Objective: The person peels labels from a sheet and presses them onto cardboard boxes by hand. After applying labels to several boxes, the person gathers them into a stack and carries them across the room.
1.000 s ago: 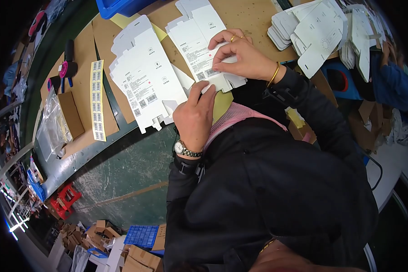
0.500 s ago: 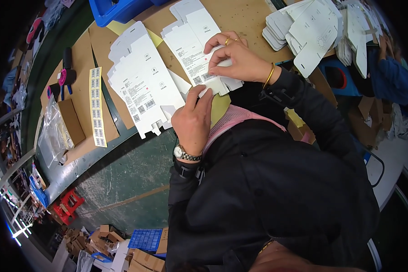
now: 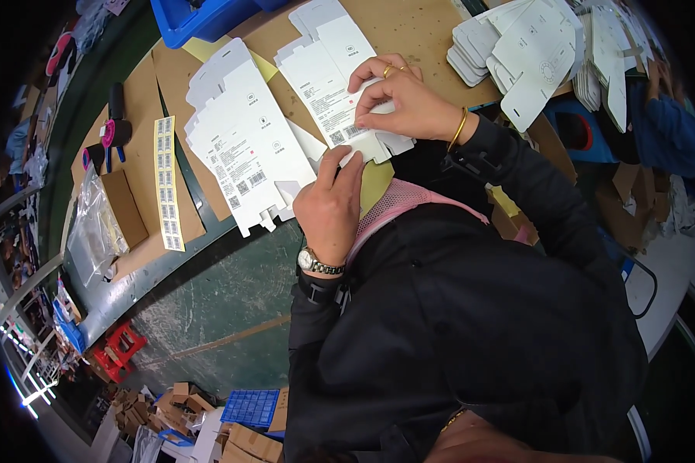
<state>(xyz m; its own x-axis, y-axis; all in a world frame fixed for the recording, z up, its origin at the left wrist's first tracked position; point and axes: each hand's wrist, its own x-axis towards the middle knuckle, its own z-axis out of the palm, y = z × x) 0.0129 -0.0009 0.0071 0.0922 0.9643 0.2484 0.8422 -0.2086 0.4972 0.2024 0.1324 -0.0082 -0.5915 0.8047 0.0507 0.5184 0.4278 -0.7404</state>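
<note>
A flattened white printed carton (image 3: pixel 328 81) lies on the table in front of me, under both hands. My left hand (image 3: pixel 330 204) is closed, thumb and forefinger pinching the carton's near edge beside a small flap. From the right, my right hand (image 3: pixel 405 100) touches the printed face, its thumb and forefinger pressed together by a small barcode label (image 3: pixel 353 130). What those fingertips hold, if anything, is hidden. To the left lies a second flattened white carton (image 3: pixel 243 139), printed side up, its near flaps sticking out past the table edge.
Further left are a yellow-backed strip of barcode stickers (image 3: pixel 167 185), a brown box (image 3: pixel 123 208) in clear plastic and a black-and-pink tool (image 3: pixel 114 131). A blue bin (image 3: pixel 179 27) stands at the back. Stacked white cartons (image 3: pixel 517 54) lie back right; a person's blue sleeve (image 3: pixel 668 127) is beyond.
Both hands keep nearly the same position on the carton. The whole view has shifted very slightly.
</note>
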